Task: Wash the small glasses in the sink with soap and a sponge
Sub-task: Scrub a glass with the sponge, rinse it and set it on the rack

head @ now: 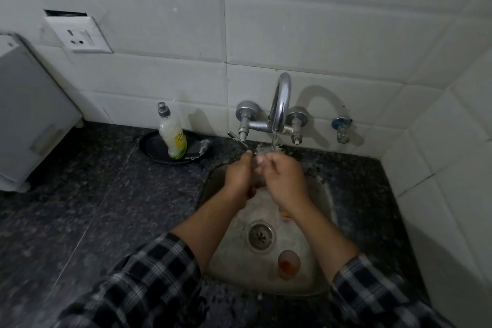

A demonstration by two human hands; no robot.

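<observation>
Both my hands meet under the running tap (279, 104) at the back of the steel sink (314, 269). My left hand (239, 178) and my right hand (285, 178) curl round a small clear glass (262, 153), mostly hidden between the fingers, with water splashing on it. Another small glass (288, 263) with orange residue stands in the sink near its front, beside the drain (260, 234). A dish soap bottle (172, 136) stands on a black dish (151, 146) left of the tap, and a dark sponge (198, 149) lies next to it.
Dark speckled granite counter (93, 194) surrounds the sink. A white appliance (29, 120) stands at the far left below a wall socket (80, 34). A small valve (342, 128) sticks out of the tiled wall right of the tap. The tiled corner wall rises close on the right.
</observation>
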